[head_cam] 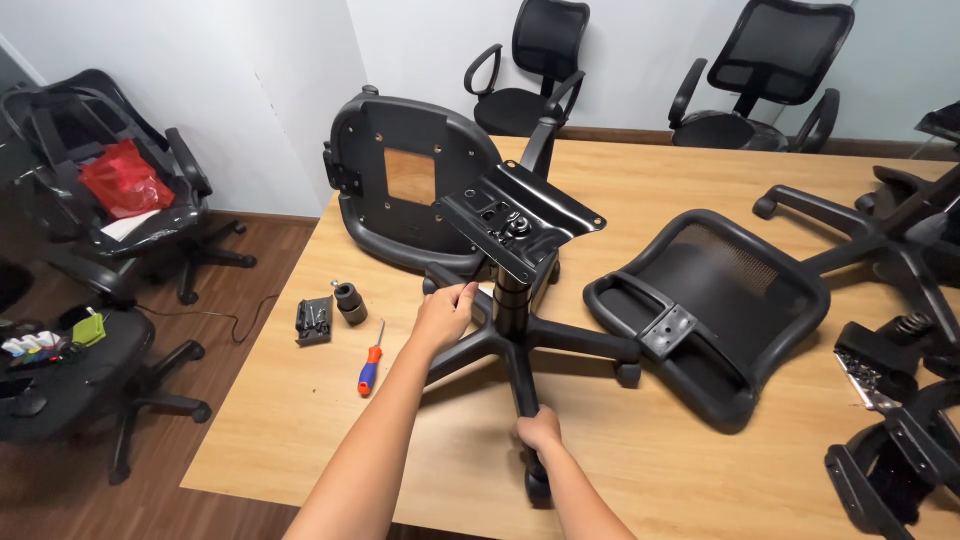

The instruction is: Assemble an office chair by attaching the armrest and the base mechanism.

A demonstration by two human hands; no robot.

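A black five-star chair base (580, 345) with castors stands on the wooden table (640, 450). Its gas column (512, 295) carries a tilted black metal seat plate (520, 222) on top. My left hand (445, 312) grips one leg of the base at the left of the column. My right hand (538, 430) grips the near leg, just above its castor (538, 487). Behind the base a black seat pan (405, 180) stands on edge, underside facing me. A mesh backrest (710, 300) lies flat to the right.
A red-and-blue screwdriver (371, 360), a small black cylinder (350, 300) and a bit case (314, 320) lie left of the base. More chair parts (890, 330) crowd the table's right edge. Office chairs (110, 190) stand on the floor around the table.
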